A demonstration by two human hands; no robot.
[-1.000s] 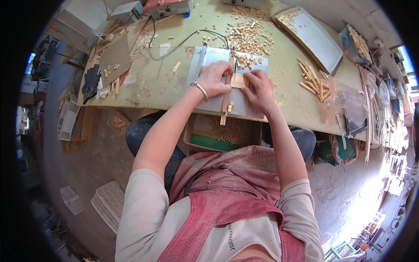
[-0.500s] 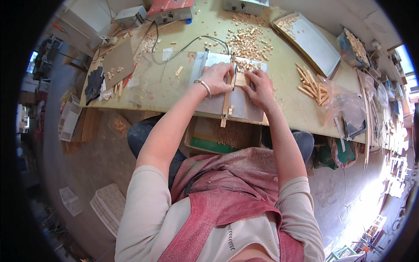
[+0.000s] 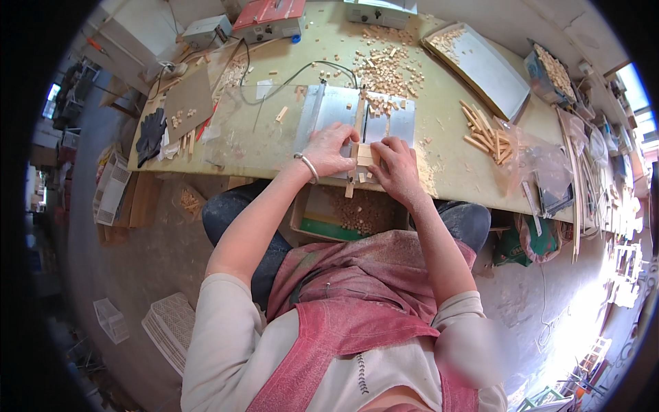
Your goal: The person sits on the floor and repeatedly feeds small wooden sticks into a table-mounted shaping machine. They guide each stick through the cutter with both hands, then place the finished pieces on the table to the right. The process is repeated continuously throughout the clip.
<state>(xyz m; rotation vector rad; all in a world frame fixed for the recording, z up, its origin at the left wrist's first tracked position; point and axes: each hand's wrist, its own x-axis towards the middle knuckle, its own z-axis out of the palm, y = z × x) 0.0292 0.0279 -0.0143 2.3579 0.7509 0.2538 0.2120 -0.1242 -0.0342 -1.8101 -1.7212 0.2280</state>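
Observation:
My left hand (image 3: pixel 331 150) is closed on a wooden guide strip (image 3: pixel 349 189) and the left end of a pale wood piece (image 3: pixel 366 154). My right hand (image 3: pixel 395 165) grips that piece's right side with bent fingers. They rest low on a small metal saw plate (image 3: pixel 403 123), near the desk's front edge, on the near side of a dark slot or blade (image 3: pixel 365 123), too small to tell which. Small cut blocks (image 3: pixel 381 103) lie at the plate's far part. A clear sheet (image 3: pixel 247 130) adjoins it on the left.
Around are scattered blocks (image 3: pixel 388 65), wood sticks (image 3: pixel 480 134), a white tray (image 3: pixel 484 69), plastic bags (image 3: pixel 535 158), dark gloves (image 3: pixel 149 137), a board (image 3: pixel 178 96), cables (image 3: pixel 295 77) and metal control boxes (image 3: pixel 268 20). Below the worktable (image 3: pixel 453 178) is a box of blocks (image 3: pixel 353 209).
Both hands, with the wood piece and guide between them, have moved toward me, down the plate, uncovering more of the slot and the blocks beyond.

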